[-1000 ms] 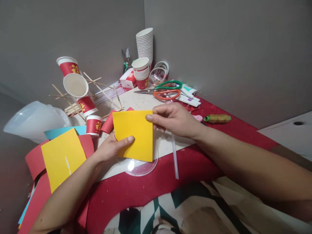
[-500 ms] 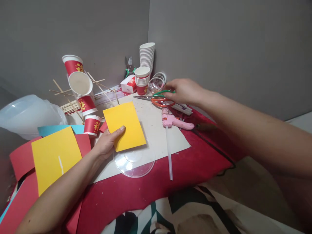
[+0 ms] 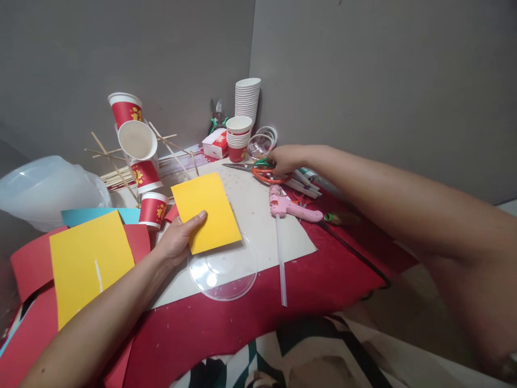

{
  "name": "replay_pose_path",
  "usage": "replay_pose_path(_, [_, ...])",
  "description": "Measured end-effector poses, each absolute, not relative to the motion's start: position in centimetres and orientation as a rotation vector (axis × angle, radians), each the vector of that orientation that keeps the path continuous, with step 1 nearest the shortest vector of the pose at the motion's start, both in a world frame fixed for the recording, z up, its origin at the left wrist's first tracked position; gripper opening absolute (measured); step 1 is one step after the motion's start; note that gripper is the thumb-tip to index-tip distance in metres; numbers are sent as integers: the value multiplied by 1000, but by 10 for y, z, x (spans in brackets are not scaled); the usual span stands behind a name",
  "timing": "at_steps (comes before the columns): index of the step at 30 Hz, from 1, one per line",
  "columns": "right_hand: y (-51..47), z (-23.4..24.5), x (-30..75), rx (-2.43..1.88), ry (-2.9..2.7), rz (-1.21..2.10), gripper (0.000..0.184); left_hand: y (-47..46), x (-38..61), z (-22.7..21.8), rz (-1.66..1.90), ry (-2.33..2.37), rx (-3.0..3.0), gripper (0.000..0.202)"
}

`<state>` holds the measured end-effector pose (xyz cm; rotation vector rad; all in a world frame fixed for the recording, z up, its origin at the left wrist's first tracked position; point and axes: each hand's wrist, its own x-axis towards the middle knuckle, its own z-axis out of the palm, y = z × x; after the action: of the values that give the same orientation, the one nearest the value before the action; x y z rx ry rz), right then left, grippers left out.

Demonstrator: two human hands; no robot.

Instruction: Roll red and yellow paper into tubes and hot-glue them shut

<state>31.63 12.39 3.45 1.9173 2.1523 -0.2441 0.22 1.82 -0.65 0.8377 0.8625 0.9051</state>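
Observation:
My left hand (image 3: 177,237) grips a yellow sheet of paper (image 3: 210,207), thumb on top and the other fingers beneath it. Below that sheet lies a round clear plastic lid (image 3: 226,280), partly covered. My right hand (image 3: 285,159) reaches across to a pair of scissors (image 3: 264,175) with green and orange handles. Its fingers are closed down on the handles, while the blades point left over the white board. A pink glue gun (image 3: 286,205) with a long clear glue stick (image 3: 281,264) rests just nearer to me.
Joined red-and-white paper cups (image 3: 145,175) stand at the left beside crossed wooden sticks (image 3: 105,153). Stacked cups (image 3: 238,140), a small box (image 3: 215,143) and green-handled pliers (image 3: 217,113) are by the grey wall. Coloured paper (image 3: 91,258) and a plastic bag (image 3: 52,188) occupy the left. A cord (image 3: 355,253) trails right.
My right hand has come down and its fingers have closed onto the scissors' handles. The left hand keeps the yellow sheet in nearly the same place. The view has tilted slightly.

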Motion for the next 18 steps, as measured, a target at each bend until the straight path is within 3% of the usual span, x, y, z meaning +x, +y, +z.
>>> replay_pose_path(14, [103, 66, 315, 2028, 2060, -57, 45, 19, 2, -7, 919, 859, 836, 34])
replay_pose_path(18, [103, 74, 319, 2109, 2100, -75, 40, 19, 2, -7, 934, 855, 827, 37])
